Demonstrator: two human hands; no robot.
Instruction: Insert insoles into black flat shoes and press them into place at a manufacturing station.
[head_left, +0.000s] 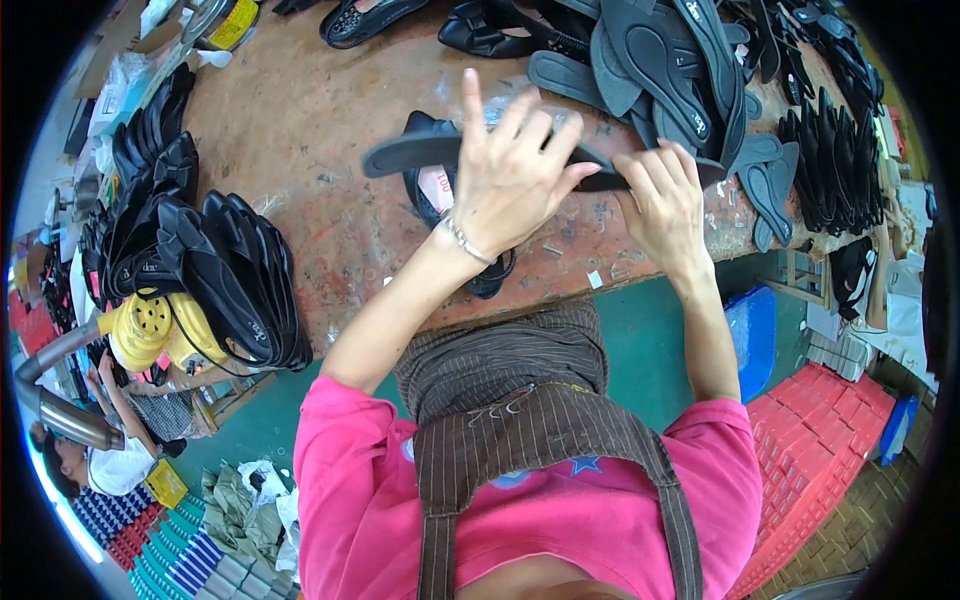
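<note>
A long dark grey shoe insole [410,153] is held level over the workbench. My right hand [663,200] grips its right end, fingers curled over the top. My left hand [515,180] crosses its middle, with the little finger stretched away, the other fingers bent over the far edge and the thumb on the near side. A silver bracelet circles my left wrist. Beneath the insole and my left hand lies a black shoe [418,195] with a pinkish label inside; my hand and wrist hide much of it.
Black shoes with bows [235,270] are stacked at the left, beside a yellow machine [140,330] with a metal pipe. Loose insoles [660,70] pile up at the far right of the workbench [300,140]. Red crates [820,450] and a blue bin [750,335] stand below. Another person [115,465] works at left.
</note>
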